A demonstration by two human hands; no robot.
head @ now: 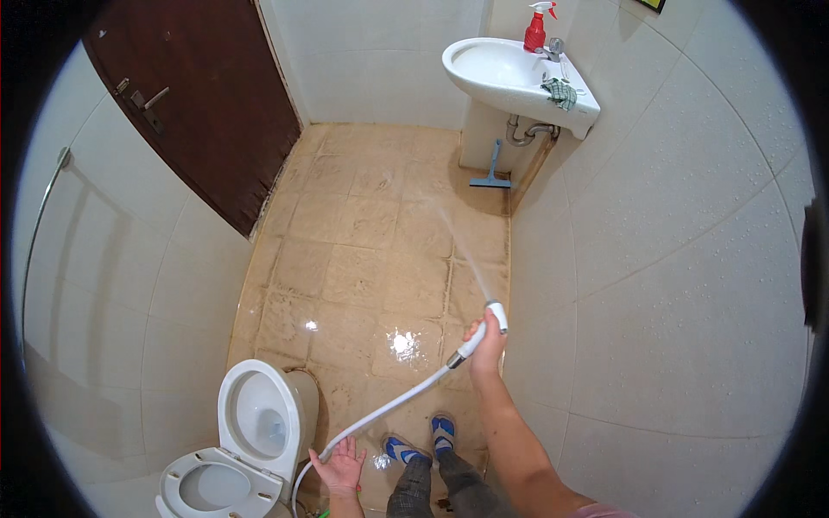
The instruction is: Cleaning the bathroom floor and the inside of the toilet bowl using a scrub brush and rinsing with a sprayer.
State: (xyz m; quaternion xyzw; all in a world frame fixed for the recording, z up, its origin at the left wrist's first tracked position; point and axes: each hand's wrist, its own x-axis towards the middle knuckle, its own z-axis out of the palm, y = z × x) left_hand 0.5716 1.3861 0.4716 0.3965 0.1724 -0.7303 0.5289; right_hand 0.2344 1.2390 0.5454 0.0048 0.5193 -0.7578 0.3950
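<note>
My right hand (487, 343) grips the handle of a white handheld bidet sprayer (496, 316). A thin jet of water leaves its head and slants up the picture to the wet tan floor tiles (363, 223). From the handle a white hose (395, 403) curves down to the left, past the toilet. My left hand (342, 467) lies palm up beside the toilet, fingers spread, with the hose passing by its thumb and fingertips. Whether the hose rests on that hand I cannot tell.
A white toilet (301, 395), lid and seat raised, stands lower left. Upper right, a wall sink (479, 87) holds a red spray bottle (535, 33) and a checked cloth (561, 94). Below it leans a blue squeegee (492, 169). A brown door (194, 84) is upper left.
</note>
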